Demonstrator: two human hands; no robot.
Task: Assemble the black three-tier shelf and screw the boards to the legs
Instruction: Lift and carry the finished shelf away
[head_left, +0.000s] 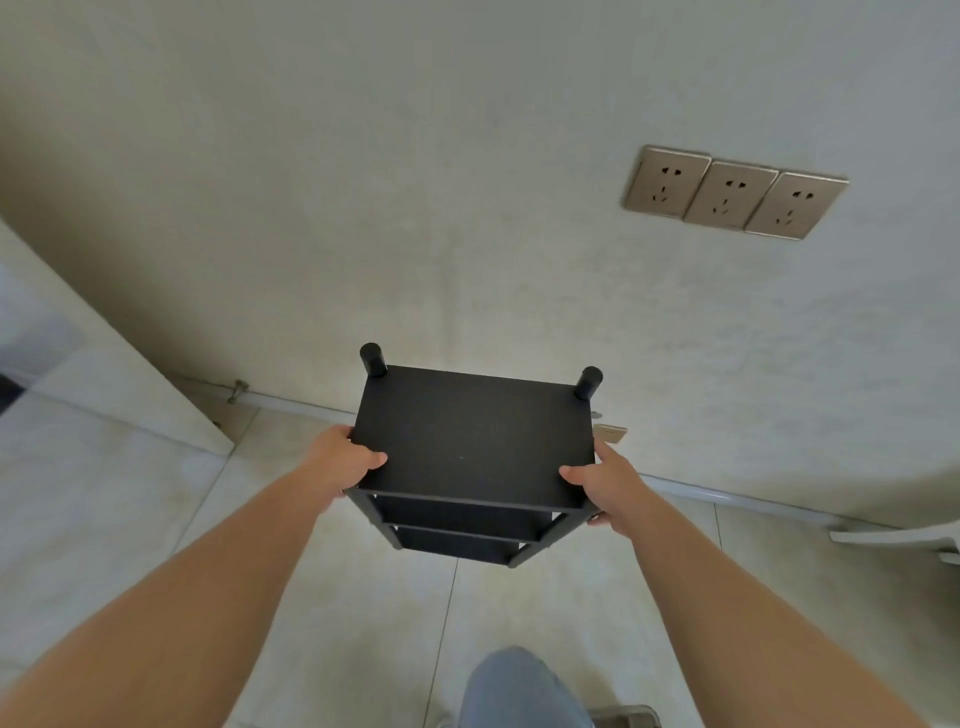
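Shelf (474, 457) looks fully built, mid-frame, upright by the wall w/ left hand (340, 457) & right hand (610, 486) gripping top board's sides; next prob. just set it down square.

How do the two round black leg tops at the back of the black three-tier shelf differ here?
The back-left round black leg top sits higher in the picture and further from the row of three beige wall sockets; the back-right round black leg top sits lower and nearer them. Both are black cylinders standing above the shelf's black top board.
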